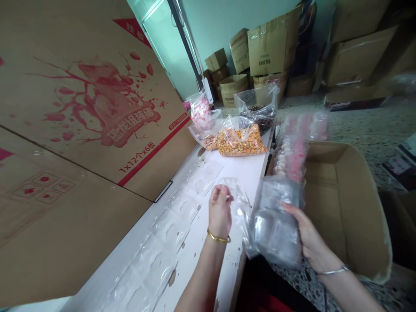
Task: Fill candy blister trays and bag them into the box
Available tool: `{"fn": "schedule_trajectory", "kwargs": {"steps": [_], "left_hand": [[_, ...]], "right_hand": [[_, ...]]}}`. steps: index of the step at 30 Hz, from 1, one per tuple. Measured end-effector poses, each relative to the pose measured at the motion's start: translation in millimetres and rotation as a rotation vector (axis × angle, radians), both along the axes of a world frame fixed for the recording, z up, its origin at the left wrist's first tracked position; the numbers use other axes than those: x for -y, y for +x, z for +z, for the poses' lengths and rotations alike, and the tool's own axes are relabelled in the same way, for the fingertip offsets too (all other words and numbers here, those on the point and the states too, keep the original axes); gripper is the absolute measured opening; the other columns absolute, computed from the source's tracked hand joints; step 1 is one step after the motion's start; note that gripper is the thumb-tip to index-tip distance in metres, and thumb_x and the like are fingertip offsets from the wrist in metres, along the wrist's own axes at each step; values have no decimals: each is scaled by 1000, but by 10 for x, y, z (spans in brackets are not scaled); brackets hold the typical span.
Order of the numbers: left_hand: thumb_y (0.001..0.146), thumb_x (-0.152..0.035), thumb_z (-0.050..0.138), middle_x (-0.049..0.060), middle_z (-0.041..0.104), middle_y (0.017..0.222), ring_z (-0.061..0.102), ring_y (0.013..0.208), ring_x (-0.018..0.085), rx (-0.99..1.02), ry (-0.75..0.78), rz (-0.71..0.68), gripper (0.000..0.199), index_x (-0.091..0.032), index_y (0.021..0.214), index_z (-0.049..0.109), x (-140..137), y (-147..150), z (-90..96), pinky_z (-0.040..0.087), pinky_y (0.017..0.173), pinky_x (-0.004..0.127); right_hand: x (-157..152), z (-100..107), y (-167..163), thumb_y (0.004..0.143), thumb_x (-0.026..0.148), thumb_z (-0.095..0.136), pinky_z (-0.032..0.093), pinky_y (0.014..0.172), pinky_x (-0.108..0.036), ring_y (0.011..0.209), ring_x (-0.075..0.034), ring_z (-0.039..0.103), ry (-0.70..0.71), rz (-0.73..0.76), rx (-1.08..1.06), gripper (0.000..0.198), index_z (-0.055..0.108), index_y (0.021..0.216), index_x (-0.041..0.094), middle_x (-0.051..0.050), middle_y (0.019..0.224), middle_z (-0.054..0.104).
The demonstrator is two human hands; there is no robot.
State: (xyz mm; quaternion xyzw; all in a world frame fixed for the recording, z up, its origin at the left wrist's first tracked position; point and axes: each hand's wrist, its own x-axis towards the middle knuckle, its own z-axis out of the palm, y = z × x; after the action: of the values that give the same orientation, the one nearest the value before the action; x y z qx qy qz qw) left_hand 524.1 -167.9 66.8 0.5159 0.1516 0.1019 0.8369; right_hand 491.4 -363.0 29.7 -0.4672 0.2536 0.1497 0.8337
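Observation:
My left hand (221,206), with a gold bangle at the wrist, is above the white table, its fingers pinched on the edge of a clear plastic blister shell (241,208). My right hand (303,232) grips a thick stack of clear plastic blister shells (276,229) past the table's right edge; the stack is blurred. The single shell hangs beside the stack, and I cannot tell whether they touch. Left of my left hand, a row of clear molded shells (165,227) lies along the table.
Plastic bags of small orange and yellow pieces (242,143) stand at the far end of the white table (199,242). A large printed carton (81,130) walls the left side. Right of the table is an open cardboard box (338,208), with pink-and-clear packs (294,147) at its edge.

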Motion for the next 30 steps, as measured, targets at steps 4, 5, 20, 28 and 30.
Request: {"fn": "schedule_trajectory", "kwargs": {"steps": [4, 5, 20, 28, 30], "left_hand": [[71, -35, 75, 1, 62, 95, 63, 84, 14, -72, -142, 116, 34, -20, 78, 45, -273, 487, -342, 49, 73, 28], [72, -35, 74, 2, 62, 98, 64, 86, 15, -92, -163, 124, 34, -20, 78, 44, -305, 613, -460, 50, 75, 31], [81, -40, 65, 5, 62, 84, 55, 78, 15, -1, 412, -399, 24, -16, 87, 67, -126, -223, -33, 43, 76, 27], [75, -42, 71, -1, 51, 63, 43, 61, 9, -98, 280, -451, 33, -14, 66, 57, 66, -767, 159, 35, 63, 23], [74, -41, 72, -2, 50, 62, 42, 61, 9, -82, 182, -348, 33, -14, 65, 55, 87, -821, 98, 34, 63, 23]], "right_hand": [[523, -117, 91, 60, 37, 78, 55, 56, -31, 61, -22, 66, -29, -194, -70, 37, 67, 92, 22, 1, 74, 71], [602, -126, 91, 59, 37, 79, 55, 55, -29, 61, -21, 65, -55, -230, -65, 38, 66, 92, 23, 1, 74, 71], [-282, 213, -270, 56, 40, 84, 54, 71, -36, 81, -28, 68, -155, 148, 184, 52, 69, 99, 15, -9, 91, 73], [-594, 185, -537, 58, 42, 82, 53, 72, -34, 84, -27, 68, -33, 281, 153, 49, 70, 97, 15, -8, 89, 73], [-590, 155, -585, 59, 43, 81, 54, 71, -32, 80, -26, 68, 64, 303, 74, 44, 71, 91, 14, -8, 88, 73]]}}
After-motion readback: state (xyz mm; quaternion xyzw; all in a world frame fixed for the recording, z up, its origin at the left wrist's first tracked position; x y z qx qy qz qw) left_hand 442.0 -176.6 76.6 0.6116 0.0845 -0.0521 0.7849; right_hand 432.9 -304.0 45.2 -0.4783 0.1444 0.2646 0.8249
